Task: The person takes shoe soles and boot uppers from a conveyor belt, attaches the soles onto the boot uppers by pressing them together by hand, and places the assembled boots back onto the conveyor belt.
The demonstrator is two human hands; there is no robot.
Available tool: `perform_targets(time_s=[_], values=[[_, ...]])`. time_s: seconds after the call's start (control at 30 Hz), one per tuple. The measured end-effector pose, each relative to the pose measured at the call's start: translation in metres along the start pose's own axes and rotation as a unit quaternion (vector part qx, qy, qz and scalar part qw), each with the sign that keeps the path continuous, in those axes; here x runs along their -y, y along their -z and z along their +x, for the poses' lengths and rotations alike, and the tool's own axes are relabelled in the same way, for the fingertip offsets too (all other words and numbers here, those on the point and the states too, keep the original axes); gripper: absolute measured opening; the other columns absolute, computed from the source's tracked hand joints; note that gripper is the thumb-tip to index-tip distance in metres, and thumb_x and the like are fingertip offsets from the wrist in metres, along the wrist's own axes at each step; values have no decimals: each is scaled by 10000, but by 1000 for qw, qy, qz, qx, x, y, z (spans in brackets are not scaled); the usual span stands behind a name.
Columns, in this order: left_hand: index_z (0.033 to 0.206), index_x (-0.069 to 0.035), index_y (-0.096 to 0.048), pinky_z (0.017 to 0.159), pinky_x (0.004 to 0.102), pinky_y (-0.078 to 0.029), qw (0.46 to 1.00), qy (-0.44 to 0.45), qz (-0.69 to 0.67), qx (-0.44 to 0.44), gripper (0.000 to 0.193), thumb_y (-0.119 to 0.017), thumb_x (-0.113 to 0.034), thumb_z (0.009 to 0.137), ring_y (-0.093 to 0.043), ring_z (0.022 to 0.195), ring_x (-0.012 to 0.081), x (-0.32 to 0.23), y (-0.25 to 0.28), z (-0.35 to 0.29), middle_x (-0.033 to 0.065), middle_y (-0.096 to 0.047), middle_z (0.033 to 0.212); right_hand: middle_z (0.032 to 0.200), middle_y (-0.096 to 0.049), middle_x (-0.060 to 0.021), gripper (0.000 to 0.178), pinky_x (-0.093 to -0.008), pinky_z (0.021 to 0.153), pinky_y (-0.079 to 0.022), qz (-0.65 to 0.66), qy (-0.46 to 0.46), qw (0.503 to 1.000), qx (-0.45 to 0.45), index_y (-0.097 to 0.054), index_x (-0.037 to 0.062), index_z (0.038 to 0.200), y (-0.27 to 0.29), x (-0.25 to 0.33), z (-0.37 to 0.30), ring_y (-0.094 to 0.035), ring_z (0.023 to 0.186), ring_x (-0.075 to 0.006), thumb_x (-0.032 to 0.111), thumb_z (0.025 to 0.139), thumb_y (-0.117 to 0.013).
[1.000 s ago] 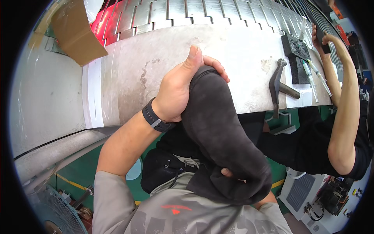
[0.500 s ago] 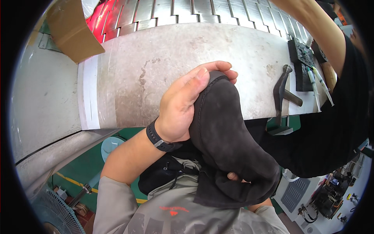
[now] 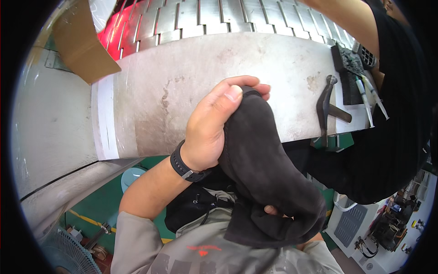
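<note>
A dark grey suede boot upper [image 3: 260,137] is held up in front of my chest, its rounded, stitched toe end pointing away from me. My left hand [image 3: 212,121] is closed round that toe end, thumb on top and fingertips curled over the far side. At the wide, folded end, my right hand [image 3: 272,210] grips the suede near me. Only a thumb tip and a little of that hand show; the suede hides its other fingers. A black watch is strapped on my left wrist.
Beyond my hands lies a worn pale worktop [image 3: 191,59], with a slatted metal conveyor [image 3: 219,18] behind it. To the right are a hammer [image 3: 325,102], syringes [image 3: 365,98] and a black block [image 3: 349,86]. A co-worker's black sleeve [image 3: 399,91] is close by. Cardboard [image 3: 84,45] stands at left.
The boot upper has turned slightly in my hands, and its toe end has shifted a little left. The co-worker's arm has moved up and left. Both my hands keep their hold.
</note>
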State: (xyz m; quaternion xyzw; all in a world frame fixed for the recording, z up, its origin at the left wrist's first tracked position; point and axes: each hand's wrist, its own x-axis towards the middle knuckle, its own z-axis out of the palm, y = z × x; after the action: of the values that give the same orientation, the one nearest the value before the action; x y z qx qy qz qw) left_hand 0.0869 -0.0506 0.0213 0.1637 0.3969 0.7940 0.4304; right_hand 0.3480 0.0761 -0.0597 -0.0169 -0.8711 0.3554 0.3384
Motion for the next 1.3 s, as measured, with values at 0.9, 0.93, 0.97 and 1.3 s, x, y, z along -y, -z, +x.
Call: perform_targets(time_s=[0.9,0.93,0.97,1.3], values=[[1578,79,-439,1099,348,-528,976,174,52,123,949,-792,-507,921,-663,1271,218,-7,-28,-66,175,-640,1440,838,-608,44,570,-249,749,-480,497,-281,821,17,-638,33,835,14,56,134,-502,806,-36,373,1232,-411],[1576,80,-441,1097,349,-529,975,182,50,116,952,-793,-508,915,-665,1269,219,-5,-28,-65,175,-643,1434,838,-608,44,570,-249,749,-480,496,-283,821,13,-638,33,835,13,53,131,-502,806,-36,373,1232,-411],[1575,80,-443,1096,350,-530,974,190,49,109,956,-794,-509,909,-667,1267,219,-3,-29,-65,175,-646,1428,847,-617,44,560,-255,751,-484,498,-283,820,6,-647,28,861,11,49,127,-510,809,-38,371,1233,-407],[1564,67,-467,1073,346,-543,970,194,77,123,846,-768,-450,965,-680,1239,207,-7,-31,-57,156,-664,1403,667,-572,-80,626,-355,640,-495,57,-221,967,110,-642,-26,796,43,48,147,-492,679,-102,440,1192,-505]])
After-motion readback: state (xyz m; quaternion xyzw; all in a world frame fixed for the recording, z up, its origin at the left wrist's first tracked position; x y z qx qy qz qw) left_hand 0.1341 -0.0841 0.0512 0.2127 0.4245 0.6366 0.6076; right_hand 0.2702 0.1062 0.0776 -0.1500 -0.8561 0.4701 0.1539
